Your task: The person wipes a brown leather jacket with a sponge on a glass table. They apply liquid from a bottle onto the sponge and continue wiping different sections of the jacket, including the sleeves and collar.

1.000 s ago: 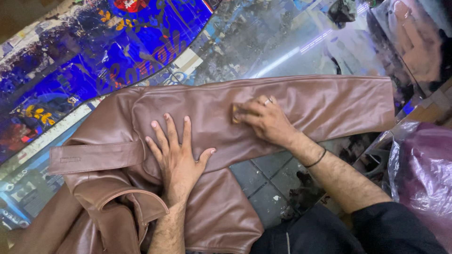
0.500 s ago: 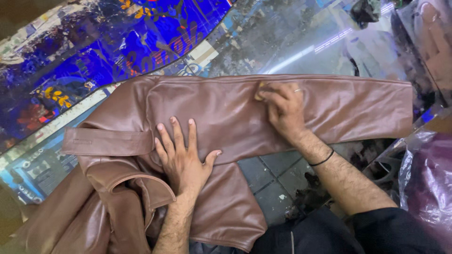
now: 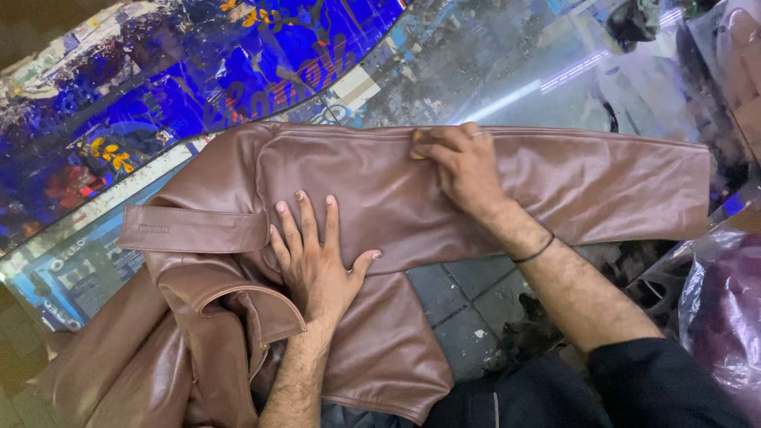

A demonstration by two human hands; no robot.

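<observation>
While the brown jacket [image 3: 372,182] lies on the glass counter [image 3: 444,71], its body is pressed flat by the open left hand [image 3: 317,257]. The sleeve's far edge is gripped by the closed right hand [image 3: 460,162]. One fold looks made; the collar end remains bunched.

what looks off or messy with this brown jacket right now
No damage shows. The brown leather jacket is only half tidy: its sleeve lies flat under the right hand, but left of the left hand it is bunched.

The jacket [image 3: 380,190] lies on the glass counter [image 3: 491,71], its sleeve [image 3: 602,186] stretched right, a plastic bag [image 3: 725,317] further right.
</observation>
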